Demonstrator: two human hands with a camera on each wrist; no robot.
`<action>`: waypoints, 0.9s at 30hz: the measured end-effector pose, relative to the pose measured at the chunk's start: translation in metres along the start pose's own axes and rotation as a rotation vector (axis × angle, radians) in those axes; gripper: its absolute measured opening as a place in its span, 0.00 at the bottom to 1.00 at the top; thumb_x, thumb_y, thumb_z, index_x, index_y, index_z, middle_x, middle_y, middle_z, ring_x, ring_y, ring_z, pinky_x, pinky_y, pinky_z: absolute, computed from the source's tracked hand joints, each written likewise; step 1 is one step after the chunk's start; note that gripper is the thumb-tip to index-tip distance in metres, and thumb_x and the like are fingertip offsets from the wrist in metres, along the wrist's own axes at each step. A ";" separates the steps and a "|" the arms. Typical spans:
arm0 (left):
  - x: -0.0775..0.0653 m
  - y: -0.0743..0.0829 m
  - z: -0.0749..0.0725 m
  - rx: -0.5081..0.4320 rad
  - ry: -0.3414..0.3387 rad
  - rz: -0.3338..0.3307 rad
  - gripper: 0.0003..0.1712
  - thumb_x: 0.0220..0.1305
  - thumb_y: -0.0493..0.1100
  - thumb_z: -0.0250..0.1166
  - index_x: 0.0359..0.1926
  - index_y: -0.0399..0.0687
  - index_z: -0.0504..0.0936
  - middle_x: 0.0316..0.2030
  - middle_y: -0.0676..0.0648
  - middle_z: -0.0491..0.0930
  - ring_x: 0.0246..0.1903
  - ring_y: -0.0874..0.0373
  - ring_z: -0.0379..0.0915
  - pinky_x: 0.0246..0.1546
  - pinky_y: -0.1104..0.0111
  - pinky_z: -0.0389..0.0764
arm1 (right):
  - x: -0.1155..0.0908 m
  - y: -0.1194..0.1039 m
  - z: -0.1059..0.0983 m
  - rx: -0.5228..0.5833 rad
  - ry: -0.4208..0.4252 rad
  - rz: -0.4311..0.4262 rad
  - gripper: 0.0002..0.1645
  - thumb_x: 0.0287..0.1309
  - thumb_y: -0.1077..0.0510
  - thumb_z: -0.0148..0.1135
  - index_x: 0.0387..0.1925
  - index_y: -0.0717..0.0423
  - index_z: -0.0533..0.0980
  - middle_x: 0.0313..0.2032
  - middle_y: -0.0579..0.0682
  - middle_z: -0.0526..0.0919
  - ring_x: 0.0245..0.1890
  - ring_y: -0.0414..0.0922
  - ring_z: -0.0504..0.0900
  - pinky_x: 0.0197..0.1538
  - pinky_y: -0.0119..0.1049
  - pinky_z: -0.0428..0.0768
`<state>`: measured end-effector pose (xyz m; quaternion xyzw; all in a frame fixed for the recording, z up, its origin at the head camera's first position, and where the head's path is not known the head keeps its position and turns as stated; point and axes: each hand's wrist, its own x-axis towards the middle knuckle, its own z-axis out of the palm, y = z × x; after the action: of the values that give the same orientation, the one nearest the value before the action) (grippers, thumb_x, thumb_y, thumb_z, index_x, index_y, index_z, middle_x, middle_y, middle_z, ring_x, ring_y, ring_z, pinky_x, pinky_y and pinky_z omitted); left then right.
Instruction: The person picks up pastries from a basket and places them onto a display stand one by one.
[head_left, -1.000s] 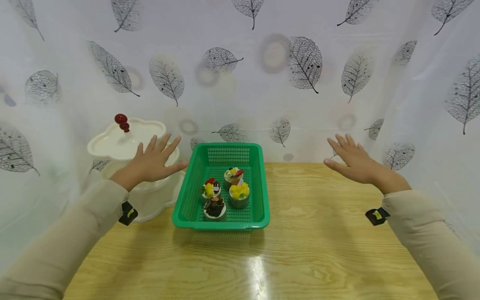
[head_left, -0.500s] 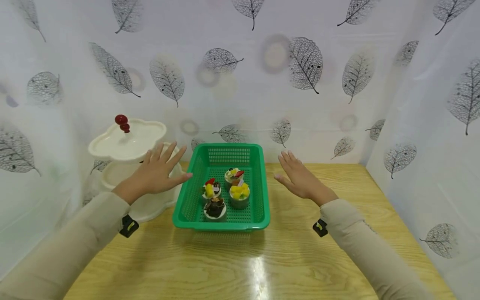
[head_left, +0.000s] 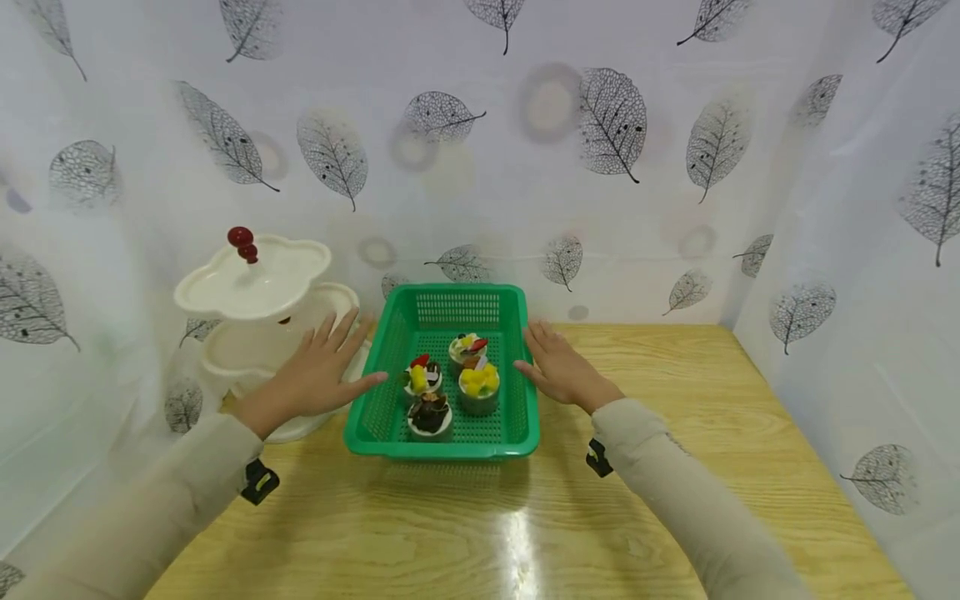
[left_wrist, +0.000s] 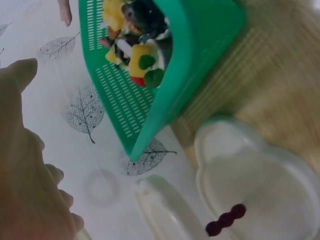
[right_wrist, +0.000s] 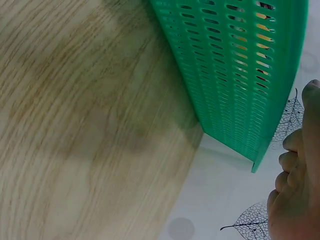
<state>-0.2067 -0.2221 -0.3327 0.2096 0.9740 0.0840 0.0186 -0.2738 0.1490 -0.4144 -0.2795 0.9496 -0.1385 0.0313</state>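
A green perforated plastic basket (head_left: 442,451) stands on the table with several small cupcakes inside. One cupcake has dark chocolate shavings (head_left: 430,414), another yellow fruit cubes (head_left: 479,383); the two others carry mixed fruit (head_left: 422,379) and a red slice (head_left: 468,348). My left hand (head_left: 318,377) spreads its straight fingers at the basket's left side, thumb near the rim, in front of the cream stand. My right hand (head_left: 562,367) holds its fingers straight at the right rim; whether it touches the rim I cannot tell. The left wrist view shows that hand (left_wrist: 30,170) apart from the basket wall (left_wrist: 175,85).
A cream tiered stand (head_left: 258,283) with scalloped plates and a red beaded knob (head_left: 242,239) stands left of the basket, partly behind my left hand. A leaf-patterned white curtain (head_left: 517,192) hangs behind the wooden table (head_left: 667,433) and along its sides.
My right hand has moved left, from far right of the basket to its right rim. My left hand has lowered slightly and come a little nearer the left rim. The basket stays put.
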 end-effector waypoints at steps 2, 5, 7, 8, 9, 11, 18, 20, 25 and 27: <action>-0.002 0.001 0.006 -0.012 -0.002 0.004 0.51 0.67 0.69 0.49 0.76 0.50 0.36 0.74 0.35 0.33 0.71 0.31 0.25 0.65 0.33 0.35 | 0.001 0.000 0.004 -0.017 -0.001 -0.001 0.41 0.74 0.42 0.37 0.73 0.67 0.44 0.74 0.64 0.40 0.74 0.59 0.39 0.73 0.53 0.43; -0.004 0.002 0.014 -0.031 -0.006 0.010 0.52 0.67 0.69 0.49 0.76 0.50 0.35 0.74 0.35 0.33 0.71 0.32 0.26 0.65 0.34 0.35 | 0.002 0.000 0.009 -0.024 -0.004 -0.007 0.42 0.74 0.41 0.37 0.73 0.68 0.45 0.73 0.65 0.42 0.74 0.60 0.40 0.73 0.54 0.45; -0.005 0.003 0.018 -0.048 -0.006 0.014 0.52 0.66 0.69 0.50 0.76 0.49 0.35 0.74 0.35 0.33 0.72 0.34 0.27 0.66 0.35 0.35 | 0.002 -0.001 0.010 -0.014 -0.013 -0.006 0.41 0.74 0.42 0.37 0.73 0.68 0.45 0.73 0.65 0.42 0.74 0.60 0.39 0.73 0.54 0.44; -0.005 0.005 0.020 -0.059 -0.004 0.018 0.52 0.66 0.69 0.50 0.76 0.48 0.36 0.74 0.35 0.34 0.72 0.34 0.28 0.66 0.35 0.36 | 0.002 -0.001 0.011 -0.007 -0.018 -0.004 0.41 0.74 0.42 0.37 0.73 0.68 0.44 0.74 0.65 0.42 0.74 0.59 0.39 0.73 0.54 0.44; -0.005 0.006 0.021 -0.073 -0.002 0.024 0.53 0.66 0.69 0.51 0.76 0.48 0.37 0.74 0.35 0.34 0.72 0.34 0.29 0.66 0.35 0.36 | 0.002 -0.001 0.011 0.002 -0.024 -0.001 0.41 0.74 0.42 0.36 0.73 0.68 0.44 0.74 0.65 0.41 0.74 0.59 0.38 0.73 0.54 0.43; -0.004 0.008 0.025 -0.084 0.001 0.035 0.53 0.66 0.69 0.51 0.76 0.47 0.37 0.74 0.34 0.35 0.72 0.34 0.31 0.66 0.35 0.38 | 0.001 -0.002 0.011 0.005 -0.031 0.005 0.41 0.74 0.42 0.36 0.73 0.67 0.43 0.74 0.64 0.41 0.74 0.58 0.37 0.73 0.53 0.43; -0.001 0.017 0.042 -0.111 0.005 0.022 0.56 0.62 0.71 0.54 0.76 0.47 0.40 0.74 0.36 0.37 0.70 0.32 0.40 0.65 0.37 0.51 | 0.003 -0.003 0.010 -0.020 -0.036 0.000 0.41 0.74 0.42 0.35 0.73 0.67 0.43 0.74 0.64 0.41 0.74 0.59 0.38 0.73 0.54 0.44; -0.001 0.021 0.048 -0.157 0.011 0.016 0.56 0.61 0.70 0.57 0.76 0.47 0.41 0.74 0.36 0.39 0.70 0.31 0.43 0.63 0.36 0.56 | 0.003 -0.003 0.011 -0.025 -0.040 0.001 0.41 0.74 0.42 0.35 0.73 0.67 0.43 0.74 0.64 0.41 0.74 0.58 0.39 0.73 0.53 0.44; -0.001 0.034 0.065 -0.301 0.036 -0.017 0.56 0.57 0.66 0.64 0.75 0.44 0.48 0.73 0.34 0.46 0.66 0.31 0.53 0.57 0.37 0.65 | 0.002 -0.004 0.010 -0.043 -0.039 0.003 0.41 0.74 0.42 0.35 0.73 0.67 0.44 0.74 0.64 0.41 0.74 0.59 0.40 0.73 0.54 0.45; 0.000 0.039 0.072 -0.333 0.056 -0.018 0.56 0.56 0.64 0.66 0.74 0.41 0.51 0.71 0.32 0.50 0.65 0.31 0.56 0.56 0.37 0.66 | 0.002 -0.004 0.010 -0.049 -0.034 0.002 0.41 0.74 0.42 0.36 0.73 0.68 0.44 0.74 0.64 0.42 0.74 0.60 0.40 0.73 0.54 0.46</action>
<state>-0.1860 -0.1761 -0.3969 0.1925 0.9486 0.2499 0.0265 -0.2719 0.1421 -0.4232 -0.2817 0.9522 -0.1104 0.0409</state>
